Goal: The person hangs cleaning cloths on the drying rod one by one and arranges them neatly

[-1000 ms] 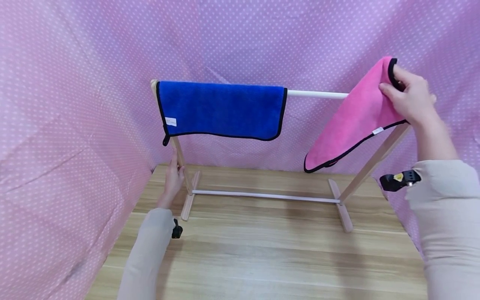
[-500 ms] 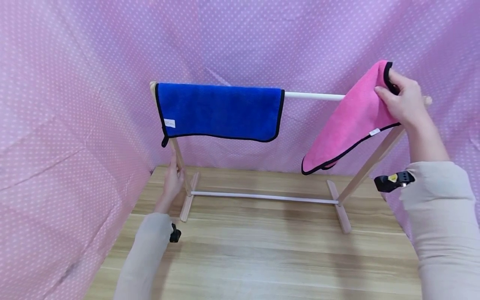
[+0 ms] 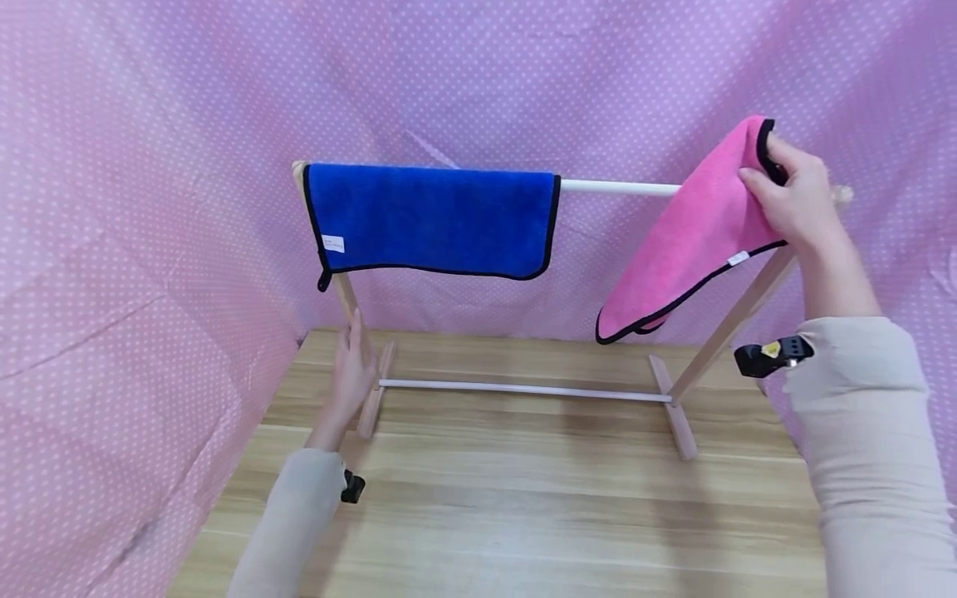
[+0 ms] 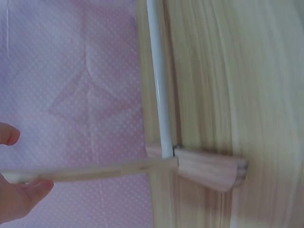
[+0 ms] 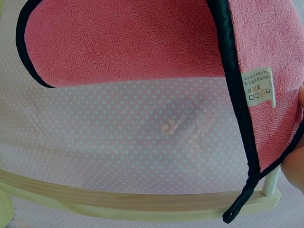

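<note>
Your right hand (image 3: 798,198) pinches the pink cloth (image 3: 684,237) at two o'clock; your left hand (image 3: 351,372), fingers wide, touches the post (image 4: 104,173) at eight; blue cloth (image 3: 429,220) hangs at eleven.

Polka-dot fabric (image 3: 478,75) drapes the left, far and right sides: pinker on the left, more lilac at the far side, creases visible. Light wood-grain tabletop (image 3: 419,548), streaks running left-right. Soft pale glare near centre, faint shadows toward the right.
</note>
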Demonstrator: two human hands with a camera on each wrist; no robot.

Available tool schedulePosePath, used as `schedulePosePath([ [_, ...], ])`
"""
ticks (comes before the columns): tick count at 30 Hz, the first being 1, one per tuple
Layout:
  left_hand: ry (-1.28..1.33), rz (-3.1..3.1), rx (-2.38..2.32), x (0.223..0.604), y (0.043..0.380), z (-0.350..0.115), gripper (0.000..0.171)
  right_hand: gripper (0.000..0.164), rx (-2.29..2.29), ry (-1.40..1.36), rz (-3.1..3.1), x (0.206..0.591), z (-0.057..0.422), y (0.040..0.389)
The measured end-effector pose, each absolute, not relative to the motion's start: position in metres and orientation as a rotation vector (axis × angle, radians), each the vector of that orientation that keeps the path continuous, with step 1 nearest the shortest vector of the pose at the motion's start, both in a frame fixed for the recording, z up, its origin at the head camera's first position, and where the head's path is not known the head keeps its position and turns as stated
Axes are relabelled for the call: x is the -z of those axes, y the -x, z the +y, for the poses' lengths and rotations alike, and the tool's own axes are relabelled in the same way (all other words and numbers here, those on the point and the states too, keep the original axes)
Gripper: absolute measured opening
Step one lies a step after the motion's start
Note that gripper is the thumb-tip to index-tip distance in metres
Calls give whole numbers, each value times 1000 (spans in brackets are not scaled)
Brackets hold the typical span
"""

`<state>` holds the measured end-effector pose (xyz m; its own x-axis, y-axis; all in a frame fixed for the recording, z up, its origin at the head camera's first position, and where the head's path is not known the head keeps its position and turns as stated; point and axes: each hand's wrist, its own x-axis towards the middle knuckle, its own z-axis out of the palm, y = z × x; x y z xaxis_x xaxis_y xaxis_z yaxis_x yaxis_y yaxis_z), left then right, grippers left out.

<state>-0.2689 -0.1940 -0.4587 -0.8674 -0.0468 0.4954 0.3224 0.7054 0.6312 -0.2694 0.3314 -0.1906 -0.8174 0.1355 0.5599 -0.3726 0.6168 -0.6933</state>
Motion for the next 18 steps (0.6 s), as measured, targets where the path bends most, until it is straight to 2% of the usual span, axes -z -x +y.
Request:
schedulePosePath([
  [6,146,-2436,1084,463,260,-175,71,40,-1152,-173,-2265,190,331,271],
  [10,160,-2489,1105,463,258,-163,73,38,-1157,-175,-2255,191,330,270],
  [13,243,-2530,1101,462,259,-152,73,38,-1143,-185,-2246,192,329,271],
  [18,443,-2548,1170,460,262,-129,64,37,-1133,-198,-2242,193,328,272],
])
